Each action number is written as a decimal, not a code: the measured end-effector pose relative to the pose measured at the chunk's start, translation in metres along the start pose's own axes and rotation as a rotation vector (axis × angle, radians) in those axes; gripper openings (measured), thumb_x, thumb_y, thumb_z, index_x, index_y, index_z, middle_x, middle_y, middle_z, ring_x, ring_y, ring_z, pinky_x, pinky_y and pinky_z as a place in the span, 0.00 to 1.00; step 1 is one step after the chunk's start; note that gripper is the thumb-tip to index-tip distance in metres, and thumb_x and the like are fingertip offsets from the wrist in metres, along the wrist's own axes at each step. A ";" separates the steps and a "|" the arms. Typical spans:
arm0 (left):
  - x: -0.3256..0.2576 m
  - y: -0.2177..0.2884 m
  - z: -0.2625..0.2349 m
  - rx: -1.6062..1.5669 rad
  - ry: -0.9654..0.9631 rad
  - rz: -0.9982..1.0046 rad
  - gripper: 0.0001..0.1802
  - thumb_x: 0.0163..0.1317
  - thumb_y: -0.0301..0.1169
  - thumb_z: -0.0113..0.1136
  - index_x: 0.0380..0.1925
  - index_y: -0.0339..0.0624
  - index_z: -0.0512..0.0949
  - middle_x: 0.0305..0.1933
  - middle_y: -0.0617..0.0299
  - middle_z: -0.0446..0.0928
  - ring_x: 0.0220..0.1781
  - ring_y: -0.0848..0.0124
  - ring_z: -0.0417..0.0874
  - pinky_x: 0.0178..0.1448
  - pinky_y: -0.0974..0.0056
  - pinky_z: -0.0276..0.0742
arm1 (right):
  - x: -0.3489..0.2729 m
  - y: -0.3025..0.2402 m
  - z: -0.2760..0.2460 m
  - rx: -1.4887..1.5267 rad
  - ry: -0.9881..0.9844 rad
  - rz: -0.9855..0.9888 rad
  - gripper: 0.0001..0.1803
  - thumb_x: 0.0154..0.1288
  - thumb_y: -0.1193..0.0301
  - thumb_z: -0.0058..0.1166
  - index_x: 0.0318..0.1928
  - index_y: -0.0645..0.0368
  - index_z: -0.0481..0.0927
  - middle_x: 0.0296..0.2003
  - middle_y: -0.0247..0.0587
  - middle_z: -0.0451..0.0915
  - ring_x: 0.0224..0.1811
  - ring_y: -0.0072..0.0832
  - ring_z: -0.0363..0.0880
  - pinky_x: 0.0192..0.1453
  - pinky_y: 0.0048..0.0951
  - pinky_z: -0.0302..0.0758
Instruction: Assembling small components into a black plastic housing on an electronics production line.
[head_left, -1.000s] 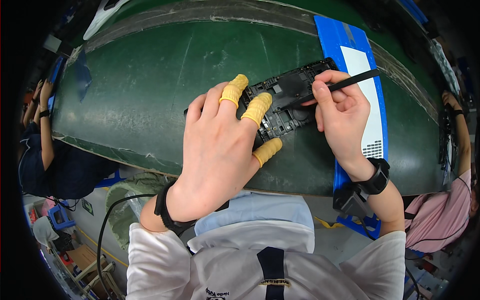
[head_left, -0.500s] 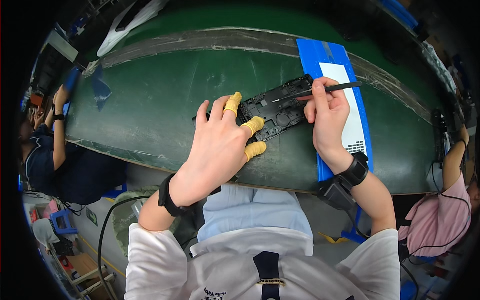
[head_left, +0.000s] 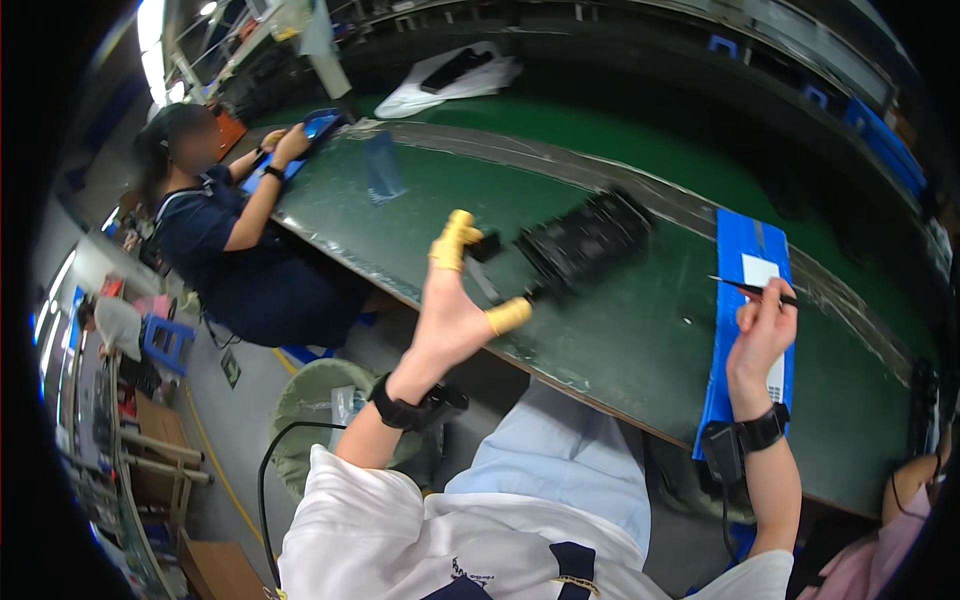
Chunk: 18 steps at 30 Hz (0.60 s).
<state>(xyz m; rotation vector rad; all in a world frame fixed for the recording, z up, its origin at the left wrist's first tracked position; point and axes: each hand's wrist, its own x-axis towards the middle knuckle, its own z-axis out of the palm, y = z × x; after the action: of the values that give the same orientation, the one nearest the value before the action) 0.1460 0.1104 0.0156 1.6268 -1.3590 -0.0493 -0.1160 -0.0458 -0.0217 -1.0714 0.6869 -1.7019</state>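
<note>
Black device (head_left: 585, 240) near bench edge (head_left: 420, 290), beside left hand (head_left: 455, 310).

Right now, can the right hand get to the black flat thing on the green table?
Probably yes. The right hand is raised over the blue mat, holding a thin black tool. The black device lies to its left on the green table, with only bare table between them. The left hand is at its other end.

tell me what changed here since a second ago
The right hand lifted off the black device and drew back right over the blue mat. The left hand came off its top to hold its near end. The right hand still holds the thin tool.
</note>
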 end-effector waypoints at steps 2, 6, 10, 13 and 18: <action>0.012 -0.026 -0.034 0.012 0.232 -0.080 0.51 0.27 0.33 0.70 0.53 0.31 0.52 0.44 0.52 0.62 0.47 0.62 0.64 0.52 0.65 0.60 | 0.000 -0.001 -0.004 -0.009 -0.018 -0.007 0.05 0.61 0.70 0.40 0.34 0.58 0.66 0.21 0.41 0.73 0.10 0.11 0.55 0.15 0.14 0.52; 0.047 -0.091 -0.126 0.677 0.604 -0.198 0.46 0.28 0.36 0.70 0.48 0.26 0.57 0.42 0.43 0.65 0.45 0.56 0.67 0.51 0.61 0.62 | -0.004 0.002 0.005 -0.001 -0.047 0.061 0.05 0.61 0.70 0.40 0.33 0.59 0.66 0.20 0.39 0.72 0.10 0.11 0.54 0.15 0.14 0.52; 0.090 -0.185 -0.176 1.037 0.707 -0.471 0.37 0.32 0.45 0.66 0.36 0.23 0.67 0.39 0.42 0.70 0.45 0.51 0.68 0.49 0.56 0.62 | -0.005 0.009 0.001 -0.017 -0.034 0.106 0.06 0.61 0.70 0.40 0.32 0.59 0.66 0.19 0.37 0.71 0.10 0.12 0.54 0.15 0.15 0.52; 0.114 -0.226 -0.183 1.080 0.643 -0.665 0.32 0.35 0.46 0.64 0.35 0.28 0.71 0.37 0.46 0.72 0.44 0.52 0.71 0.50 0.55 0.62 | -0.004 0.009 0.002 -0.049 0.019 0.126 0.07 0.61 0.69 0.41 0.34 0.59 0.66 0.17 0.35 0.69 0.10 0.12 0.55 0.14 0.15 0.53; 0.140 -0.268 -0.179 0.915 0.454 -0.922 0.38 0.37 0.50 0.63 0.43 0.32 0.66 0.49 0.44 0.63 0.55 0.51 0.58 0.56 0.53 0.54 | 0.003 0.003 -0.007 0.104 0.128 0.354 0.08 0.60 0.69 0.42 0.35 0.60 0.66 0.19 0.37 0.70 0.13 0.13 0.55 0.17 0.16 0.54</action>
<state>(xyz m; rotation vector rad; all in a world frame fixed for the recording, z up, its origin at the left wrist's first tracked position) 0.4966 0.0880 0.0003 2.6938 -0.1492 0.4262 -0.1209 -0.0503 -0.0263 -0.7240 0.8082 -1.4881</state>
